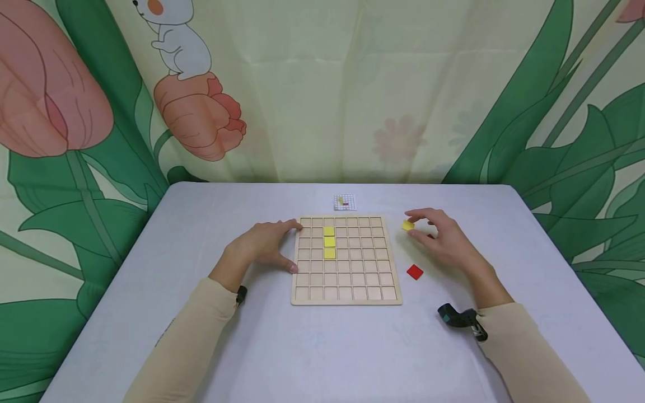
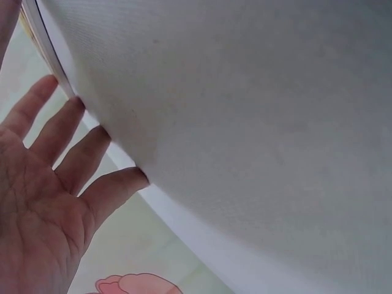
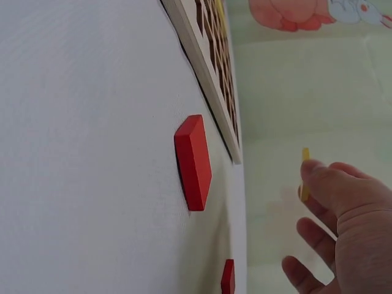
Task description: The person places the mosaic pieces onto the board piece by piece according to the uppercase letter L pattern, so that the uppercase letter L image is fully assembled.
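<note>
Yellow and small, a tile (image 1: 408,225) sits pinched by the right hand (image 1: 444,239), beside the grid board (image 1: 356,254); the left hand (image 1: 262,243), fingers spread, touches the board's left edge. With 3 yellow squares (image 1: 330,242) there, this looks like fetching another; next likely calls for lowering it flat onto the grid.

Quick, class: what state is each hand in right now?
Left hand: open, touching the board at its left edge.
Right hand: closed, pinching a yellow tile.
</note>
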Demonstrator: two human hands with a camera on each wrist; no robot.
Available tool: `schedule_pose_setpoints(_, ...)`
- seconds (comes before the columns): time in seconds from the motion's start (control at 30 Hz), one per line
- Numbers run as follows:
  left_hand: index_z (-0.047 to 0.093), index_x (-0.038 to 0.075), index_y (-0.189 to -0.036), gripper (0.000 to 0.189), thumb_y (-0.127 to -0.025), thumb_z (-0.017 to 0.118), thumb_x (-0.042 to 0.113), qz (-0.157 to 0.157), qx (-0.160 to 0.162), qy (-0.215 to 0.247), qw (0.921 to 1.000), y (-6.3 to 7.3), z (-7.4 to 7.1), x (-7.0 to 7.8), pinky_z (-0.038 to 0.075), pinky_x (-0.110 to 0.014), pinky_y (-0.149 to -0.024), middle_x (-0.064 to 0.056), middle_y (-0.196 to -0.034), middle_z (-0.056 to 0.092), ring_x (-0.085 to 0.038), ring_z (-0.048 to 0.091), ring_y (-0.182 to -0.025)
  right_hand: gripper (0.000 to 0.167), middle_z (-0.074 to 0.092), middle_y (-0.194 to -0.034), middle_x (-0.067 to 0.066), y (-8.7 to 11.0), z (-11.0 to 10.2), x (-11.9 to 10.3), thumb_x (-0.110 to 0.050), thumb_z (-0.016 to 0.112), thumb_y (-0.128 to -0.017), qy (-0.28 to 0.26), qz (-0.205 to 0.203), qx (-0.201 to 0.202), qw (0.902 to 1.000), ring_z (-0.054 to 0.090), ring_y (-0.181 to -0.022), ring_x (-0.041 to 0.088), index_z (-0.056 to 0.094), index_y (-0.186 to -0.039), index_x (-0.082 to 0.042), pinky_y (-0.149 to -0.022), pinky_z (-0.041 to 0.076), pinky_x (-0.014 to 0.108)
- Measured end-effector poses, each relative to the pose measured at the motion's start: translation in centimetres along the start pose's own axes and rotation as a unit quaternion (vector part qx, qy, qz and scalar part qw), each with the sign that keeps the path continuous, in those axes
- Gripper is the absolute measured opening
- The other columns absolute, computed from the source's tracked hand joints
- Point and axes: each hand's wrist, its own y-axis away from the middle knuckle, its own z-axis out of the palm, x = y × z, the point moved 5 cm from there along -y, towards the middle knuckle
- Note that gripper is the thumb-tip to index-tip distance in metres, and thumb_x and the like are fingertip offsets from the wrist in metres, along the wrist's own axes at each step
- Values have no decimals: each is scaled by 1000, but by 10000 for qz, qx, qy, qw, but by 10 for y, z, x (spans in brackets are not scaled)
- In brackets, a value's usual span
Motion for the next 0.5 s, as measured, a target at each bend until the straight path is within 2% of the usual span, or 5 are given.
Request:
schedule_pose_setpoints(0.13, 40, 32, -154, 111, -62, 91, 66, -7, -10, -3, 10000, -1, 0, 0, 40, -55, -114, -8, -158, 47, -35, 48, -141, 42, 68, -121, 9, -4, 5, -6, -6, 74, -94, -25, 86, -112, 9999, 55, -119, 30, 63, -134, -9, -100, 46, 59)
schedule_pose_setpoints(0.5, 39, 33, -155, 112, -61, 90, 67, -81, -47, 12, 10000, -3, 3, -3, 39, -57, -115, -6, -161, 44, -35, 46, -143, 41, 68, -122, 8, -15, 21, -23, -9, 73, -95, -300, -86, -236, 9992, 56, -119, 29, 62, -135, -7, -102, 44, 58)
